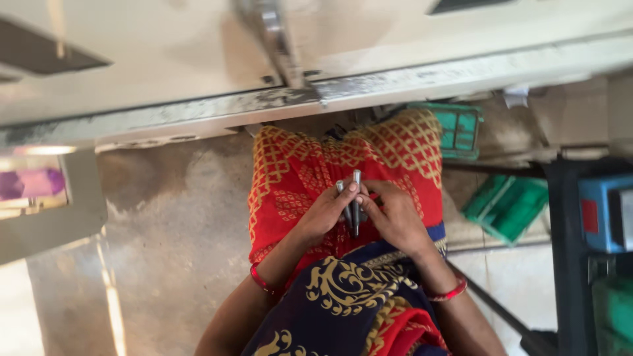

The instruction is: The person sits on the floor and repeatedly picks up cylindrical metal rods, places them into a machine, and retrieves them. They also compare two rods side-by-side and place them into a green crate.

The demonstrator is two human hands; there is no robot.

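My left hand [328, 212] and my right hand [394, 216] meet over my lap, which is covered in red cloth with a yellow pattern [297, 175]. Together they hold a small bunch of thin grey metal rods [353, 198] that stand nearly upright between the fingers. My left thumb rests against the rod tips. A red bangle circles each wrist. Dark blue cloth with gold print [343, 290] drapes across my forearms.
A pale worktable edge [198, 112] runs across the top, with a metal lever [277, 39] above it. Green plastic crates [508, 204] sit on the concrete floor at the right, beside a dark stand with a blue box [603, 211].
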